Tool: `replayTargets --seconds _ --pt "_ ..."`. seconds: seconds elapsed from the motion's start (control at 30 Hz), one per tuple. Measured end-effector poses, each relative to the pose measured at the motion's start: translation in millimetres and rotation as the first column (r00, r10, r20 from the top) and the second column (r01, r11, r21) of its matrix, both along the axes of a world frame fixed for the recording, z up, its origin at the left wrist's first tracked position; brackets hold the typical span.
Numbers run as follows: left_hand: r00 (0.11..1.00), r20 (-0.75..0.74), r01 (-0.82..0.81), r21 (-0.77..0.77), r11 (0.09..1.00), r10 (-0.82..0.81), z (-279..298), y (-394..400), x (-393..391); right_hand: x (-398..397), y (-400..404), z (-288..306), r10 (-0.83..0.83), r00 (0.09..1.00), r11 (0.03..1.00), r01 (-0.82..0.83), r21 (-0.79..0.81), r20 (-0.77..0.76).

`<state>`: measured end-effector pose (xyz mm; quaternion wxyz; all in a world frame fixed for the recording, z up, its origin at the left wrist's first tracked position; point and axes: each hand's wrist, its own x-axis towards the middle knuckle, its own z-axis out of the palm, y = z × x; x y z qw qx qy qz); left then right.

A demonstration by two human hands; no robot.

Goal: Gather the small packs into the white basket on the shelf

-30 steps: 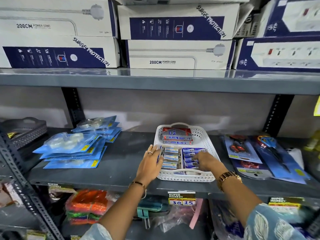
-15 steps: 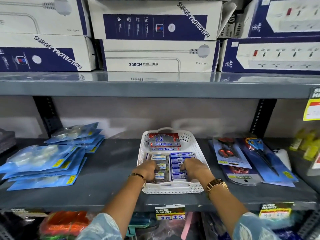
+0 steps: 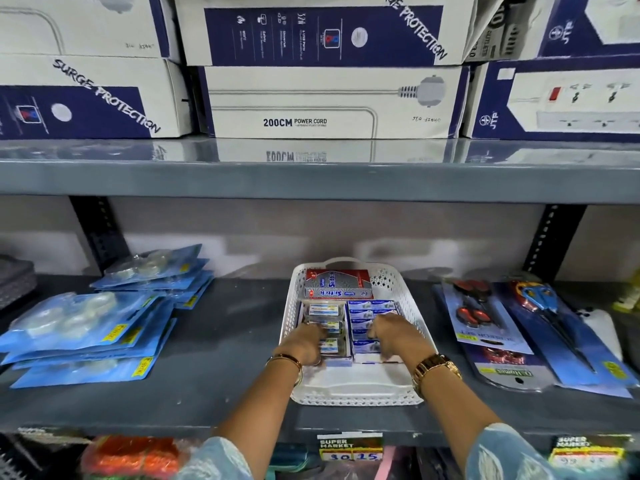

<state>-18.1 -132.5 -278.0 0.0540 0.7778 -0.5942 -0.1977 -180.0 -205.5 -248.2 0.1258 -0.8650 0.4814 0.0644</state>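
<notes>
Basket (image 3: 408, 299): white, perforated, low centre of frame, on the dark lower shelf (image 3: 225, 341). Its near rim faces you; its handle arch sits at the far end.
Packs (image 3: 372, 315): already inside the basket, lying flat in two columns, clear-fronted ones on the left, blue-and-white ones on the right. Flat, edge-to-edge stacking probably lets more fit.
Red box (image 3: 337, 284): lies across the far end of the basket, touching the columns; it likely serves as a backstop for them.
Left hand (image 3: 306, 342): your fingers are curled down onto the near end of the left column. Whether they grip a pack or only press on it cannot be told; the fingertips are hidden.
Right hand (image 3: 391, 336): knuckles up, resting on the right column, fingers bent onto the packs. Grip cannot be told here either.
Stage: judged near the end; no loose packs show on the shelf around the basket, and both hands appear to be squaring the rows.
Free space: the near part of the basket floor is bare, so the columns could slide toward you if nudged.
Neighbours: blue blister cards (image 3: 90, 327) at left and scissor cards (image 3: 481, 317) at right lie well apart from the basket. Leave them alone.
Risk: pressing one column end may tip or shuffle the stack.
</notes>
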Motion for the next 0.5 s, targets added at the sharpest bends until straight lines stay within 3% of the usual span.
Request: replayTargets --seconds 0.2,0.33,0.4,0.5 --pt "0.999 0.032 0.023 0.005 1.000 -0.024 2 8 -9 -4 7 1 0.074 0.993 0.995 -0.079 -0.055 -0.092" --pt "1.000 -0.006 0.008 -0.128 0.992 -0.008 7 22 -11 -14 14 -3 0.092 0.985 0.993 -0.101 -0.057 -0.146" --pt "1.000 -0.014 0.012 -0.182 0.983 -0.015 11 30 -12 -18 19 -4 0.082 0.991 0.992 -0.092 -0.090 -0.101" --pt "0.999 0.033 0.010 -0.344 0.939 0.002 17 38 -17 -21 26 0 0.078 0.996 0.963 -0.063 -0.261 0.048"
